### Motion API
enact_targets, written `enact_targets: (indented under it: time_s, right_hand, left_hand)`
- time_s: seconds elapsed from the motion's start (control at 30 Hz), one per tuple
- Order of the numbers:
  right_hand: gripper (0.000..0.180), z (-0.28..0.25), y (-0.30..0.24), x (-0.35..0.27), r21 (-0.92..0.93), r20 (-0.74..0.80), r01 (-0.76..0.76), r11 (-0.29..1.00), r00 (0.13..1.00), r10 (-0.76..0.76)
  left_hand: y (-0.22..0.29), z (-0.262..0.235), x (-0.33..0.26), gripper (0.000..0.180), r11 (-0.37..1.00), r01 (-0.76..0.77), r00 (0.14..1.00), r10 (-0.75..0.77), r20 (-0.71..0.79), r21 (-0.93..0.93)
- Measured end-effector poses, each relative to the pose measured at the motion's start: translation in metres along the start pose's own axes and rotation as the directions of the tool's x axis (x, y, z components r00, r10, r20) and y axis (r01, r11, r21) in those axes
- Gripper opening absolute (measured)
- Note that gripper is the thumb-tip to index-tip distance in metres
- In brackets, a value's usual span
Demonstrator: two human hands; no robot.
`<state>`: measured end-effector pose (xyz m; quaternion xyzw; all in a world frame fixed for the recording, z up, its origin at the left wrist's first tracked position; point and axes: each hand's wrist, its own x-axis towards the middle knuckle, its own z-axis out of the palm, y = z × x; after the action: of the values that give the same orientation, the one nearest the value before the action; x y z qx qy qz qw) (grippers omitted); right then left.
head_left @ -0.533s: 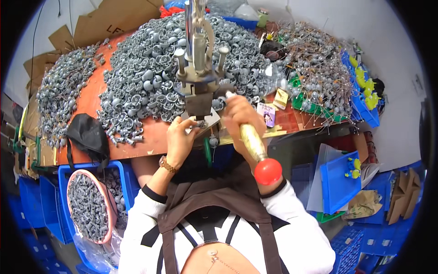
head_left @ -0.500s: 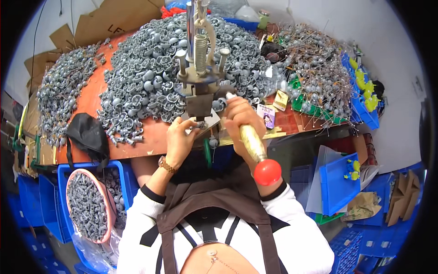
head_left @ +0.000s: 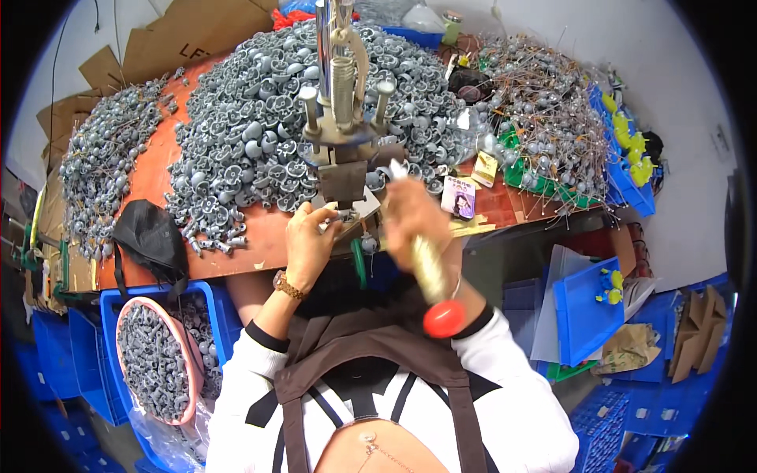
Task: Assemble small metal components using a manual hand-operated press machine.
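Far to the left of both hands, a blue bin [head_left: 110,315] under the table edge holds a pink basin [head_left: 126,331] filled with small grey metal parts. Above it, a black cloth [head_left: 150,236] lies on the orange tabletop [head_left: 158,169], well to the left of the hands. A broad heap of grey cup-shaped metal parts [head_left: 260,126] covers the table up and to the left of the hands.

The left hand [head_left: 309,243], with a watch at the wrist, reaches up to the base of a small manual press [head_left: 343,142]. Its fingers are curled against a small metal piece [head_left: 335,214] on the press plate, pinching it; the piece itself is too small to make out.

The press stands just above both hands, with a coiled spring and upright metal posts on a dark block.

Just right of the left hand, the right hand [head_left: 414,217] is wrapped closed around the pale lever handle [head_left: 428,268] of the press, which slants down toward the person's chest and ends in a red ball knob [head_left: 444,318]. The hand and handle look blurred.

Right of that grip, a small printed card [head_left: 459,195] lies on the table. Further up and right, a tangle of wire stems with grey beads [head_left: 544,118] sits on a green tray [head_left: 544,185]. Beyond it, a blue tray [head_left: 631,169] carries yellow plastic pieces [head_left: 631,134]. Lower right, well away from the hands, another blue tray [head_left: 587,307] holds a few more yellow pieces.
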<state>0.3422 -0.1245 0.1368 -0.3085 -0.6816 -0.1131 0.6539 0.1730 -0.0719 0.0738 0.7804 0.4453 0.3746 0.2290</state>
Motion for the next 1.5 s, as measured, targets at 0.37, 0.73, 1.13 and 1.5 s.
enact_targets:
  time_s: [0.37,0.73,1.13,1.5]
  right_hand:
    - [0.026,-0.060,0.037,0.016,0.224,-0.116,-0.541,0.811,0.811,0.573]
    - [0.017,-0.157,0.209,-0.070,0.590,-0.471,-0.755,0.288,-0.032,0.882]
    - [0.014,-0.071,0.092,-0.027,0.176,-0.220,-0.732,0.658,0.622,0.752]
    - [0.008,-0.054,0.005,-0.007,0.588,0.028,-0.674,0.447,0.569,0.822]
  left_hand:
    - [0.006,-0.028,-0.028,0.027,0.972,-0.229,0.970,0.233,0.072,-0.061]
    - [-0.066,-0.047,-0.131,0.027,0.815,0.499,0.812,-0.321,0.487,-0.295]
    - [-0.081,-0.056,-0.004,0.026,0.946,0.003,0.969,0.077,-0.236,0.323]
    - [-0.081,-0.023,0.063,0.025,0.910,-0.176,0.966,0.233,-0.113,0.375]
